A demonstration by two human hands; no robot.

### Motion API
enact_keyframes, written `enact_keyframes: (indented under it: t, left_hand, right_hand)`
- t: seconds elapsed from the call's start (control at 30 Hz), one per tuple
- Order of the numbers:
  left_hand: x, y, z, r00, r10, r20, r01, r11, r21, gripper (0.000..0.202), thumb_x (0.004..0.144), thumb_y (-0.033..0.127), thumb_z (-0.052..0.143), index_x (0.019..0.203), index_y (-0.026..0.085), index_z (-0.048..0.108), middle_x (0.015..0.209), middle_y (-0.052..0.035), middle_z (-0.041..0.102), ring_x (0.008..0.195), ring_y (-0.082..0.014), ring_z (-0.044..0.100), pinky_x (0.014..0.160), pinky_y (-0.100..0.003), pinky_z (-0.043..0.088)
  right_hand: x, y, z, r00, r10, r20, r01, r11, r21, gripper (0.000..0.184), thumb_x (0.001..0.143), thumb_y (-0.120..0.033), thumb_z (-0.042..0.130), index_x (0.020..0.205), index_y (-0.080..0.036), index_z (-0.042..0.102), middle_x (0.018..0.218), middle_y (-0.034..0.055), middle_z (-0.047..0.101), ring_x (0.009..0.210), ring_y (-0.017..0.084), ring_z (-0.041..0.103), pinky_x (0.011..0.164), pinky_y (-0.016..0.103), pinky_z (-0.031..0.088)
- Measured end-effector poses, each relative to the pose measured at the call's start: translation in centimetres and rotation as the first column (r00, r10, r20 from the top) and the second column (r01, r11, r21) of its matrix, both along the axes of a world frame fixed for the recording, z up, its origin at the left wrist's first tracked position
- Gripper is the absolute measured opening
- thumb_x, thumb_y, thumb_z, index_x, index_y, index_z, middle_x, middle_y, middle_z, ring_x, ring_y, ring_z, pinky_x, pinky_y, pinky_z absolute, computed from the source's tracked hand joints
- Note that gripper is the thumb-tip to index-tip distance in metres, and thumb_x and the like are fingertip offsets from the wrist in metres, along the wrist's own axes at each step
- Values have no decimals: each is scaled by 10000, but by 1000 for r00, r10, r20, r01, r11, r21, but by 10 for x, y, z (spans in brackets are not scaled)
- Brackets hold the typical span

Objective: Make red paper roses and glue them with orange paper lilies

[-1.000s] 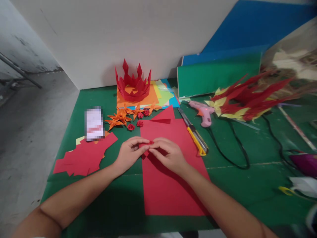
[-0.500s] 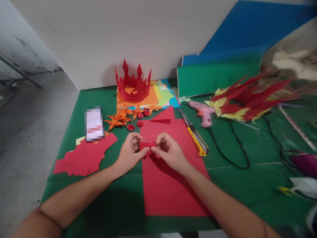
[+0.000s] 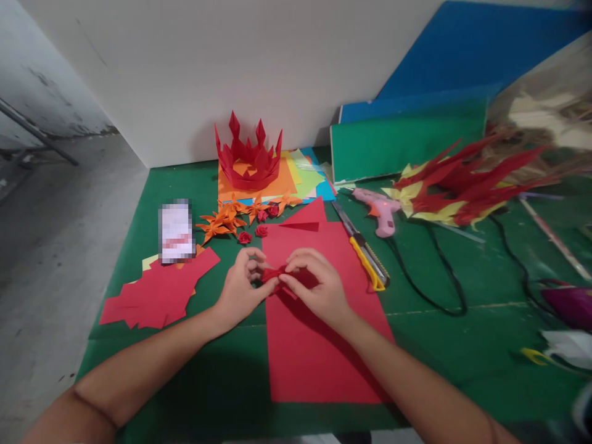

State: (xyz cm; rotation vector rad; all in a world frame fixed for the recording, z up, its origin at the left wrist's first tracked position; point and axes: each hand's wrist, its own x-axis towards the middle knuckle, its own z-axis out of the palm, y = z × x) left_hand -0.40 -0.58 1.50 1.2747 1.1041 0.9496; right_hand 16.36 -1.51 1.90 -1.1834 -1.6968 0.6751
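Between my two hands is a small folded piece of red paper (image 3: 272, 275), partly covered by the fingers. My left hand (image 3: 243, 285) pinches its left end with thumb and fingers. At its other side my right hand (image 3: 320, 288) is closed on it, thumb and fingertips near the middle of the fold. Both hands hover over a large red paper sheet (image 3: 319, 351). Just beyond them lie small red paper roses (image 3: 261, 230), several orange paper flowers (image 3: 224, 222) and a folded red paper triangle (image 3: 308, 216).
A yellow utility knife (image 3: 365, 256) lies right of the sheet, blade bare. Behind it is a pink glue gun (image 3: 380, 209) with a black cord. A red paper crown (image 3: 250, 176) stands at the back. Red paper strips (image 3: 160, 293) and a blurred-out phone-like rectangle (image 3: 176, 231) lie left.
My right hand's fingertips have shifted slightly left along the folded red paper, closer to my left thumb. My left hand stays nearly in place.
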Motion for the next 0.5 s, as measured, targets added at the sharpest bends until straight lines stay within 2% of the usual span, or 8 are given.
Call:
enact_keyframes:
  t: [0.1,0.23,0.5]
  left_hand:
    - [0,1,0,1000,8,-13,-8,1000,-13,423,703,234,699,987,215,385,719,47,612,602,-87,589,598,-217,453]
    - [0,1,1,1000,9,-19,-9,1000,2,432,692,224,697,988,216,382,730,38,631,624,-96,602,608,-220,465]
    - [-1,-4,3,996,-50,-75,54,997,52,383,711,182,680,970,215,399,729,35,656,648,-97,608,654,-230,476]
  right_hand:
    - [1,1,-2,999,-13,47,13,1000,-1,73,829,-250,631,760,-239,613,854,41,602,841,200,596,770,352,473]
    - [2,3,-3,998,30,55,-27,999,-41,49,828,-242,635,781,-233,625,850,40,604,827,189,598,759,334,472]
    - [0,2,2,995,79,-61,-87,988,-131,131,846,-220,598,717,-203,616,812,27,604,784,165,598,737,301,471]
